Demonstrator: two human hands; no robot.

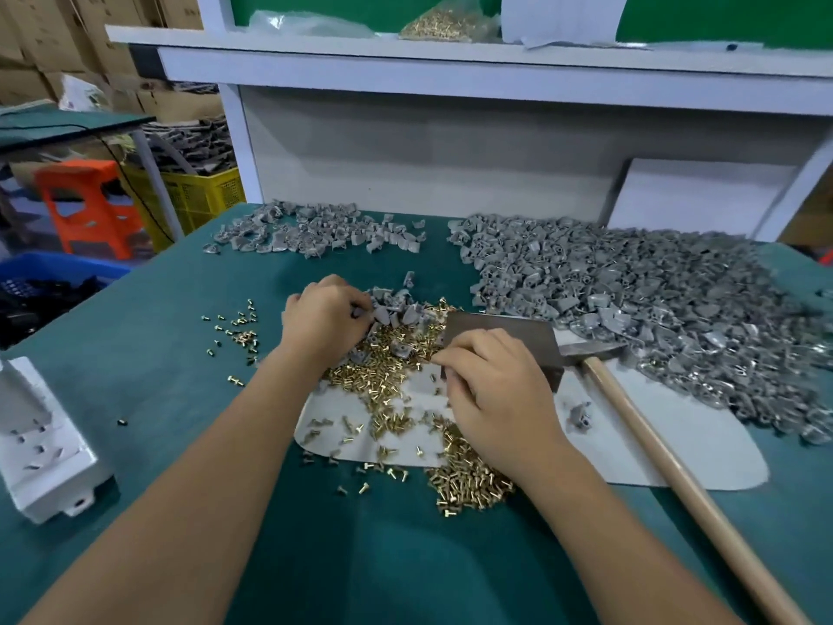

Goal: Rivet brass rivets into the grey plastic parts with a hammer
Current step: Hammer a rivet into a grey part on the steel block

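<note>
Left of centre, the left hand (324, 315) curls round a grey part (381, 314) at the small heap's edge. Rivets (396, 354) lie loose just below and between both hands. The right hand (491, 392) pinches something too small to tell, beside the steel block (505, 338). Hammer (631, 399) lies flat at right, handle running to the lower right, nearer the right hand. Upper centre, a bag (439, 22) holds more rivets.
</note>
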